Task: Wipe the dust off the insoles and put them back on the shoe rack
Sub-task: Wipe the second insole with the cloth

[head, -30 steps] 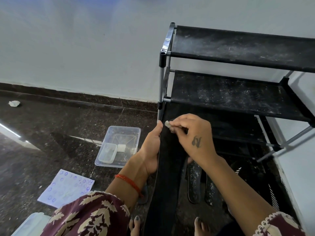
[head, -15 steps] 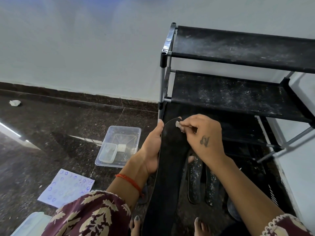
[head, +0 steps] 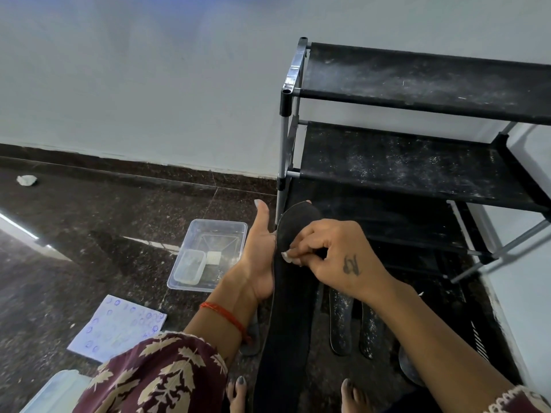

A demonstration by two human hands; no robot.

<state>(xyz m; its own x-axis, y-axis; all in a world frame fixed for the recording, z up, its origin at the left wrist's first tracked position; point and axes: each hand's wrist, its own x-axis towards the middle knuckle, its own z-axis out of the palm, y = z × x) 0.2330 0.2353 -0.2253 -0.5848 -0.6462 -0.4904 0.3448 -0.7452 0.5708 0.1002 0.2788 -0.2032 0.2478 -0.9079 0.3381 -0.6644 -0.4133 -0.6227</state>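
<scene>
**Insole held up and wiped beside the shoe rack**

Head view: at the lower centre of the frame a long black insole (head: 290,281) stands nearly upright, its rounded end pointing up in front of the shoe rack (head: 417,162), which fills the right half. The left hand (head: 261,257) supports the insole along its left edge, palm against it, thumb straight and pointing up; a fingertip shows behind the insole's top, so the fingers wrap round the back. The right hand (head: 334,254) has its fingers curled, pinching a small white wipe (head: 287,257) and pressing it to the insole's face just below the rounded end. The rack's two upper black shelves are speckled with pale dust. On the dark floor at the lower right, under the right forearm, lie two more insoles (head: 354,326) side by side, dusted white. Left of the hands sits a clear plastic tub (head: 208,254) with a smaller container in it. A patterned paper sheet (head: 119,326) lies at the lower left, and a crumpled white scrap (head: 26,180) at the far left.
</scene>
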